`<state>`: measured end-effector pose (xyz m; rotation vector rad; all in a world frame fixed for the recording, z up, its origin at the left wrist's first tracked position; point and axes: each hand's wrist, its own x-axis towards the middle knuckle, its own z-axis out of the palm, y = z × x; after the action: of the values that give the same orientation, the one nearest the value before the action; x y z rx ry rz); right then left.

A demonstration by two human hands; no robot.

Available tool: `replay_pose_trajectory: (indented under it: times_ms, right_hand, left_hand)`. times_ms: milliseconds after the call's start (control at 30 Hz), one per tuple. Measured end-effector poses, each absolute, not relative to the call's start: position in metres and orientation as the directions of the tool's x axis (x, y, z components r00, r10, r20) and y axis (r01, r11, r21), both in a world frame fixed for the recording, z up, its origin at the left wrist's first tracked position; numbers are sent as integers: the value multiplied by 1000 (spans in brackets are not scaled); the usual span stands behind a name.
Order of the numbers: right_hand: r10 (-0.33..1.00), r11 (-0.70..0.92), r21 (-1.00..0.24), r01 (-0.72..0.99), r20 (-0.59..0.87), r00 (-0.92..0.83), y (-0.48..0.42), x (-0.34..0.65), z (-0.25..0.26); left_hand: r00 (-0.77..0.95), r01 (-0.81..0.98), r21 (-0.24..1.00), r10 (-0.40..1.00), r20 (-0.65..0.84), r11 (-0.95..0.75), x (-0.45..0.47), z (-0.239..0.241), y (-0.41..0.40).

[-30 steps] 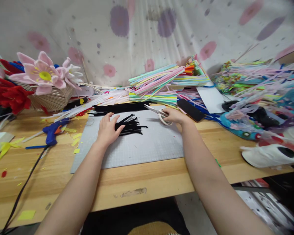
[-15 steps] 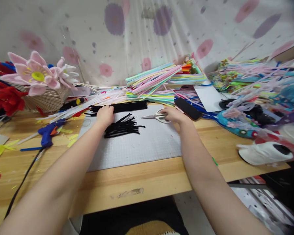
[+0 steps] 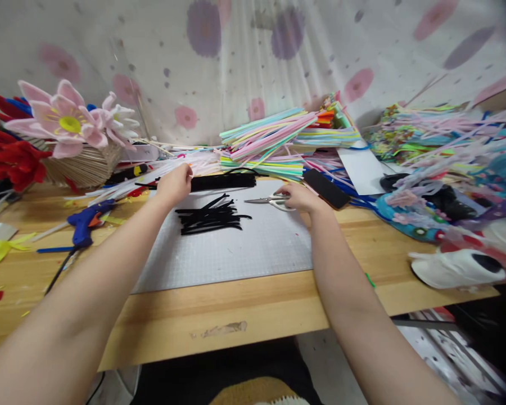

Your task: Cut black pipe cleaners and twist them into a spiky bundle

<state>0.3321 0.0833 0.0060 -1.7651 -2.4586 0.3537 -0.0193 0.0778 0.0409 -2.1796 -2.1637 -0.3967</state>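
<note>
Wooden desk [image 3: 278,295], pale gridded cutting mat [image 3: 240,259] set on it, short of the near edge.

Left hand [image 3: 175,184]: at the far left corner of the mat, over the left part of a bundle of long black pipe cleaners [image 3: 225,181] that lies along the mat's far edge. Fingers drawn together, gap narrow; cannot tell whether a strand is pinched. One strand bows up in an arc above the bundle's right half.

Right hand [image 3: 300,198]: near the far right corner of the mat, fingers round the white handles of the scissors [image 3: 271,200]. Blades point left, look nearly together, nothing seen between them.

Short black pieces [image 3: 211,217]: loose heap left of the mat's middle, nearer than the bundle, apart from the blades; ends uneven, a few strands poking out right and toward the far edge.

Progress, as judged: a fair batch appears cut to short length; the long bundle looks uncut and makes up the remainder. Count unclear, strands overlap.

Around: blue glue gun [image 3: 82,225] off the mat's left edge; dark phone-like slab [image 3: 326,188] beyond its far right corner; white thread spool [image 3: 457,269] toward the desk's right edge.
</note>
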Motion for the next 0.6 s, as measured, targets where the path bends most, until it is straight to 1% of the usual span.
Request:
replay_pose_trajectory:
  times_ms: [100, 267, 400, 467, 533, 600]
  right_hand:
    - [952, 290, -239, 927, -24, -304, 81, 329, 7]
    - [960, 274, -246, 930, 17, -278, 78, 322, 9]
    - [962, 273, -271, 923, 65, -265, 76, 314, 11]
    - [962, 274, -280, 920, 87, -260, 74, 310, 12]
    - [960, 279, -282, 918, 100, -261, 73, 307, 13]
    - [959, 282, -281, 917, 108, -262, 72, 305, 14]
  left_hand:
    - [16, 988, 145, 977, 213, -48, -25, 45, 80]
    - [118, 990, 68, 992, 38, -121, -27, 35, 79]
    - [65, 998, 22, 995, -72, -64, -23, 25, 75]
    - [74, 997, 16, 995, -62, -74, -21, 25, 74]
    - [122, 992, 10, 992, 19, -123, -21, 28, 74]
    - [112, 993, 29, 986, 127, -117, -23, 34, 75]
